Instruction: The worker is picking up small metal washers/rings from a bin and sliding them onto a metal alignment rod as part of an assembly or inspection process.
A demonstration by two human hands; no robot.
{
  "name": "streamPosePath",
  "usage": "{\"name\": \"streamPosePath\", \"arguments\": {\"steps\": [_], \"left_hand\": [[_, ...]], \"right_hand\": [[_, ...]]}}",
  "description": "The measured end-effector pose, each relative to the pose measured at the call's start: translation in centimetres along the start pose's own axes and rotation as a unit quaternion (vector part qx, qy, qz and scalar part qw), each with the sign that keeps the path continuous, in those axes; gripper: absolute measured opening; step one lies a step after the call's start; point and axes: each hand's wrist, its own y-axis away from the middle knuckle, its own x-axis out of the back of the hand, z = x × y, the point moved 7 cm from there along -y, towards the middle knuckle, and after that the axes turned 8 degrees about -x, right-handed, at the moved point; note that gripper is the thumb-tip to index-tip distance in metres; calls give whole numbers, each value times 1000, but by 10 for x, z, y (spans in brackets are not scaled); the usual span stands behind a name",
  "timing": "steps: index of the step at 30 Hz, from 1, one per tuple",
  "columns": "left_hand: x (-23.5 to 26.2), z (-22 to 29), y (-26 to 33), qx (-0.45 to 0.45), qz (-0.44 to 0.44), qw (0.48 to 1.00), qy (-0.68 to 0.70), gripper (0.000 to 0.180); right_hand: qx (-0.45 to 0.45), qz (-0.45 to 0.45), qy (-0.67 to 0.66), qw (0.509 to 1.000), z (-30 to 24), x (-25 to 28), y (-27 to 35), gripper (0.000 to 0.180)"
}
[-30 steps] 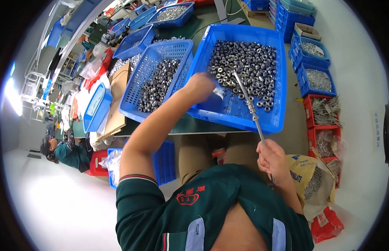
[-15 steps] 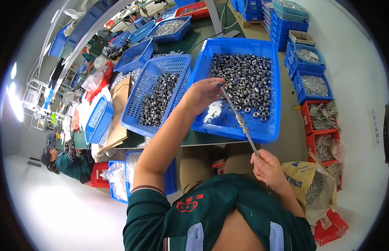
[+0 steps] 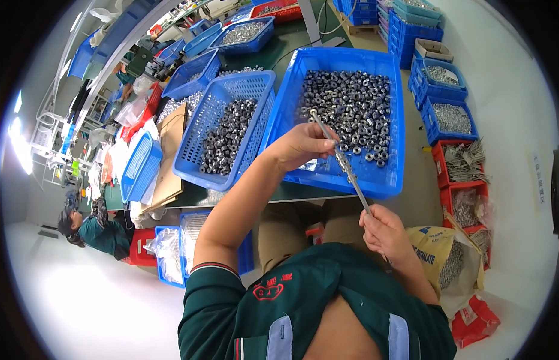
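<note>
A thin metal rod [image 3: 362,199] slants across the front of a blue tray [image 3: 395,150], its far tip above the tray and its near end by my body. Several small metal rings or nuts [image 3: 345,168] are threaded along its middle. My right hand [image 3: 384,233] is closed round the lower part of the rod. Farther up, my left hand [image 3: 305,146] closes on the rod, thumb and fingers just above the threaded pieces. Whether those fingers also hold a piece is hidden. Many loose dark metal nuts [image 3: 351,102] lie in the tray beneath.
Left of the tray, a perforated blue basket [image 3: 189,159] holds more dark nuts. Cardboard [image 3: 171,153] and another blue basket [image 3: 141,171] lie farther left. Stacked crates [image 3: 450,120] and an open sack [image 3: 432,252] stand at right. A co-worker [image 3: 99,231] is at far left.
My left hand has moved down from the rod's far tip toward the threaded pieces, leaving the tip bare. My right hand keeps its grip near the same place.
</note>
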Motion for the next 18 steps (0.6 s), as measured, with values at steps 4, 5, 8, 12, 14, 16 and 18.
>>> {"name": "streamPosePath", "arguments": {"steps": [4, 5, 8, 12, 14, 16, 18], "left_hand": [[-8, -5, 2, 32, -17, 998, -56, 29], [-8, 0, 3, 34, -25, 994, -100, 32], [5, 31, 6, 21, -34, 954, -297, 37], [50, 70, 9, -6, 98, 726, -681, 31], [40, 55, 0, 40, 29, 511, -858, 31], [35, 39, -3, 41, -21, 450, -892, 21], [42, 18, -5, 11, -70, 330, -941, 13]], "right_hand": [[-7, 6, -10, 1000, 3, 2, -4, 17], [-6, 5, -12, 1000, 2, 3, -4, 17], [-4, 5, -20, 1000, 4, 6, -3, 16], [0, 47, -15, 999, 3, 14, 2, 14], [4, 57, -24, 998, 5, 20, 3, 13], [3, 53, -24, 998, 6, 20, 4, 13], [4, 45, -24, 999, 6, 16, 4, 13]]}}
